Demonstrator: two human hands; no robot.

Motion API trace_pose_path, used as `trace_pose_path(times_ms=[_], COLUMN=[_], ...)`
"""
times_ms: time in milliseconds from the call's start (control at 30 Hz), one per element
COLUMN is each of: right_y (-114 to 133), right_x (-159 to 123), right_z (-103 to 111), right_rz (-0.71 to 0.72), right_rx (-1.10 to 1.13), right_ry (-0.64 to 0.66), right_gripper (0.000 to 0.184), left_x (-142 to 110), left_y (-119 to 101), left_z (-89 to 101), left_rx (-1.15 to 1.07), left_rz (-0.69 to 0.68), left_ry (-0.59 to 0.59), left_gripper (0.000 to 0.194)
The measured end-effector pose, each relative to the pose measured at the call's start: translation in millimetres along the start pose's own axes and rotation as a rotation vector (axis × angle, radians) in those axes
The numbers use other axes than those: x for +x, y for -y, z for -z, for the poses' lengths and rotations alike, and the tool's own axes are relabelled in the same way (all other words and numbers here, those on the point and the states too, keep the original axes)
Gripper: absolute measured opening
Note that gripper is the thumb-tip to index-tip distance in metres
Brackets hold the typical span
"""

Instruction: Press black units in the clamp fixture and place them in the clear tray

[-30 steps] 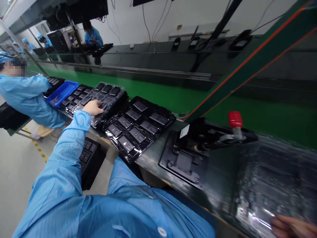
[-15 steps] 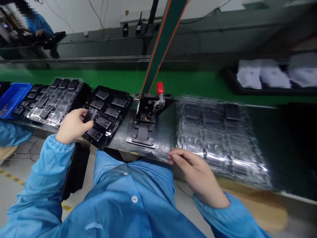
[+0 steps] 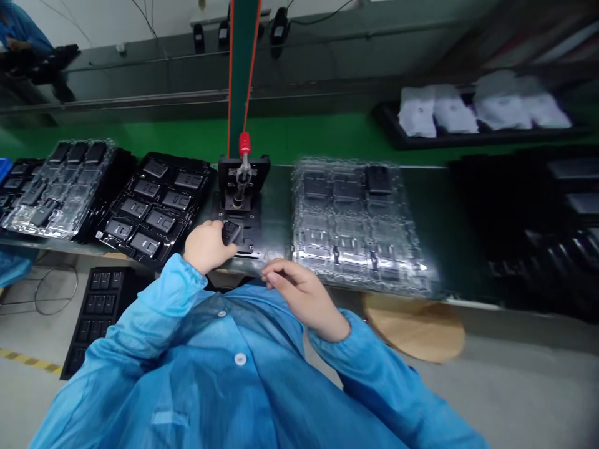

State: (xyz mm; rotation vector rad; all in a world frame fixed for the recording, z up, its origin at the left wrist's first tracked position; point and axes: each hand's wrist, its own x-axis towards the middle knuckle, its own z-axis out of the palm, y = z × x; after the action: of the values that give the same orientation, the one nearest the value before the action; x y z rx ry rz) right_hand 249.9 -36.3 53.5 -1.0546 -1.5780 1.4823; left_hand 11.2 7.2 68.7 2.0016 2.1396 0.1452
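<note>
The left hand (image 3: 204,248) pinches a small black module (image 3: 231,232) in its fingers, long axis diagonal, just above the lower end of the toggle-clamp fixture (image 3: 241,187). The right hand (image 3: 299,296), fingers loosely curled, is farther off, beside the clear tray (image 3: 360,231).

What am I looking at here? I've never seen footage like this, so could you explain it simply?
This picture comes from a camera worn on a person's head, looking down at their own blue-sleeved arms at a workbench. Their left hand pinches a small dark part over a metal clamp fixture, which has a red handle. Their right hand is nearer the body and holds nothing visible. On the bench lie a black tray filled with dark parts and, to the right of the fixture, a clear plastic tray. Further back, another black tray carries white packets.
</note>
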Motion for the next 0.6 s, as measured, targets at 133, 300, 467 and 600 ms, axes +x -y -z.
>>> trace_pose_path(times_ms=[133,300,467,600], right_y=[-10,-15,-18,-23], right_x=[-9,-17,-19,-17], right_z=[8,15,18,17], right_rz=[-0.032,-0.084,-0.112,-0.109], right_rx=[0.028,0.037,0.02,0.006], right_ry=[-0.03,-0.042,-0.031,-0.011], right_gripper=[0.034,0.039,0.038,0.034], left_x=[16,24,26,29], left_y=[-13,-23,-26,-26], left_z=[-12.0,-16.4,-18.5,-20.4], left_rx=[0.052,0.037,0.028,0.016], left_rz=[0.04,0.074,0.103,0.115], left_ry=[-0.035,-0.019,-0.002,0.014], left_gripper=[0.047,0.048,0.045,0.043])
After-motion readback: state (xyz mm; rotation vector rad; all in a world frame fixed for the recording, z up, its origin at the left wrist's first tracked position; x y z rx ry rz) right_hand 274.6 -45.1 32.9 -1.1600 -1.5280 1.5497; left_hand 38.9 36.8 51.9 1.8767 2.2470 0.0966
